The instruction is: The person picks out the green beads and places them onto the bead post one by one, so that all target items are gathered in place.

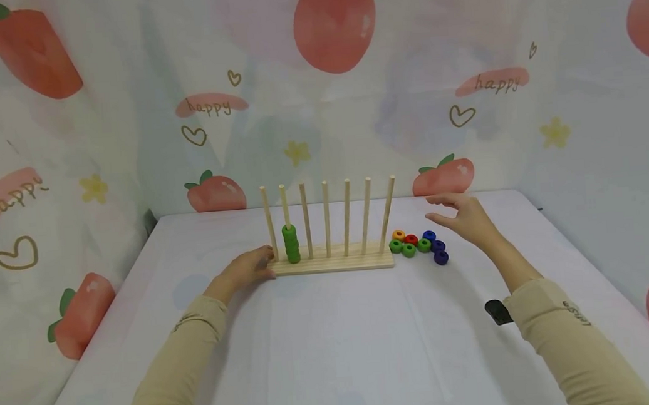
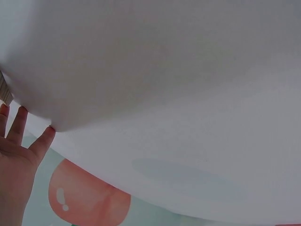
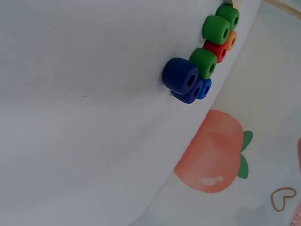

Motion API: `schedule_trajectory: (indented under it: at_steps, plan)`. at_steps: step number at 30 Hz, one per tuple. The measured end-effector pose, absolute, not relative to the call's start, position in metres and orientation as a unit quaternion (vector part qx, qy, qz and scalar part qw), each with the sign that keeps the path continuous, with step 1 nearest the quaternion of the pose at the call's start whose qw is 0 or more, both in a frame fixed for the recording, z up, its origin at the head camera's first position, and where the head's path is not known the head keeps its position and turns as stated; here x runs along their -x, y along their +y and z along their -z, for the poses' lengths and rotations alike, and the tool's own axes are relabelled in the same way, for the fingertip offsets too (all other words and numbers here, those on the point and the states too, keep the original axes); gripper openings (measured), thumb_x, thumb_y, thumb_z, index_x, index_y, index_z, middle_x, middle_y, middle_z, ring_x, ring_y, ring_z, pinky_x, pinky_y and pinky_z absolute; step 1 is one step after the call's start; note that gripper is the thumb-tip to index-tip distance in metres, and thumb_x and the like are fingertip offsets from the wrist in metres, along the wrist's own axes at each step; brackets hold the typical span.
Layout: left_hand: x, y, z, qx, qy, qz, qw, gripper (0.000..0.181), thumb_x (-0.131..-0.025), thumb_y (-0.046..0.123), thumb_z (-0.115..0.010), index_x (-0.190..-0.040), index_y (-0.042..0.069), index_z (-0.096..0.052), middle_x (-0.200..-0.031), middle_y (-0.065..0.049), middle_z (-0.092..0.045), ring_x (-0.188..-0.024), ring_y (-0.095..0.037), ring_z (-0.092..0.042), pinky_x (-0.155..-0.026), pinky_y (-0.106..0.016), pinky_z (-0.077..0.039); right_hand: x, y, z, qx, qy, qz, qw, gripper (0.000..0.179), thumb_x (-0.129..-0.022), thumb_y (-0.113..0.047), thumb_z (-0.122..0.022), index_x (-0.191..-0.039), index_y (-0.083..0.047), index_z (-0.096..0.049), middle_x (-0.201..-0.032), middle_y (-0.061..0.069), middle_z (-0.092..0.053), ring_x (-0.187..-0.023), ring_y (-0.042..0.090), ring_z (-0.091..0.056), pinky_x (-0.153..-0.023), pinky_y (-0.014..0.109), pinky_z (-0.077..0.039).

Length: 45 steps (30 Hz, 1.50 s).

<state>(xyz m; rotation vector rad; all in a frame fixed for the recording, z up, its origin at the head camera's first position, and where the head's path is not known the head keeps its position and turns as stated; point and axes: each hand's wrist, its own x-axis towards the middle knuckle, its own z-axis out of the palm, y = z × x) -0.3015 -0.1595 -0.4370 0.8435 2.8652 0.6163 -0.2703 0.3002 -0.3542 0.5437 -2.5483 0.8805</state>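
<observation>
A wooden peg stand [image 1: 334,266] with a row of several upright pegs stands on the table. Several green beads [image 1: 291,244] are stacked on its second peg from the left. My left hand [image 1: 246,269] holds the stand's left end, thumb at the front edge and fingers behind. In the left wrist view, its fingertips touch the tabletop beside the stand. My right hand [image 1: 467,219] is raised to the right of the loose beads, thumb and fingers apart, with nothing between them. Those beads include a red bead [image 3: 215,50], an orange bead [image 3: 230,40], green beads [image 3: 204,62] and blue beads [image 3: 180,75].
The loose beads lie close together by the stand's right end. A small black object [image 1: 498,312] lies beside my right sleeve, partly covered by it. A patterned cloth [image 1: 342,132] hangs behind the white table [image 1: 335,352] and along its sides.
</observation>
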Motion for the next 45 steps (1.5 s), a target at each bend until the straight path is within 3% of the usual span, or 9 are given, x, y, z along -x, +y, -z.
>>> schedule_trajectory:
  at_steps: [5,13,18,33,45]
  plan:
    - [0.302,-0.16,0.438,-0.275,0.939,-0.203,0.045,0.06,-0.085,0.025,-0.069,-0.132,-0.005,-0.045,-0.132,-0.024,-0.053,-0.125,-0.041,-0.048,-0.105,-0.051,-0.039,0.269,0.305,0.366,-0.179,-0.924,-0.295,0.167,0.035,-0.083,-0.007,-0.07,-0.114,0.009,-0.061,-0.114,0.029,-0.063,-0.109,0.044,-0.056,-0.095,0.06,-0.044]
    - [0.303,-0.159,0.444,-0.259,0.939,-0.215,0.07,0.064,-0.087,0.027,-0.067,-0.137,-0.003,-0.041,-0.134,-0.021,-0.054,-0.129,-0.039,-0.045,-0.109,-0.05,-0.036,0.268,0.313,0.384,-0.15,-0.95,-0.264,0.078,0.043,-0.086,-0.01,-0.068,-0.122,0.009,-0.056,-0.124,0.031,-0.056,-0.118,0.047,-0.049,-0.1,0.061,-0.039]
    - [0.302,-0.159,0.445,-0.263,0.94,-0.21,0.056,0.062,-0.086,0.026,-0.069,-0.134,-0.004,-0.044,-0.131,-0.022,-0.056,-0.126,-0.04,-0.048,-0.106,-0.05,-0.039,0.27,0.315,0.395,-0.153,-0.954,-0.256,0.039,0.043,-0.086,-0.008,-0.066,-0.124,0.008,-0.054,-0.127,0.03,-0.054,-0.121,0.048,-0.046,-0.102,0.061,-0.037]
    - [0.299,-0.16,0.442,-0.273,0.938,-0.208,0.035,0.06,-0.086,0.025,-0.068,-0.132,-0.006,-0.045,-0.131,-0.024,-0.055,-0.124,-0.043,-0.048,-0.105,-0.052,-0.039,0.281,0.316,0.414,-0.136,-0.967,-0.215,-0.011,0.045,-0.086,-0.015,-0.068,-0.122,0.009,-0.055,-0.126,0.032,-0.053,-0.121,0.05,-0.044,-0.102,0.062,-0.036]
    - [0.3,-0.16,0.442,-0.268,0.94,-0.209,0.029,0.06,-0.085,0.025,-0.069,-0.132,-0.005,-0.046,-0.129,-0.023,-0.056,-0.123,-0.042,-0.05,-0.105,-0.051,-0.04,0.293,0.308,0.419,-0.136,-0.97,-0.201,-0.008,0.034,-0.083,-0.004,-0.068,-0.111,0.014,-0.059,-0.115,0.033,-0.058,-0.114,0.05,-0.049,-0.099,0.06,-0.04]
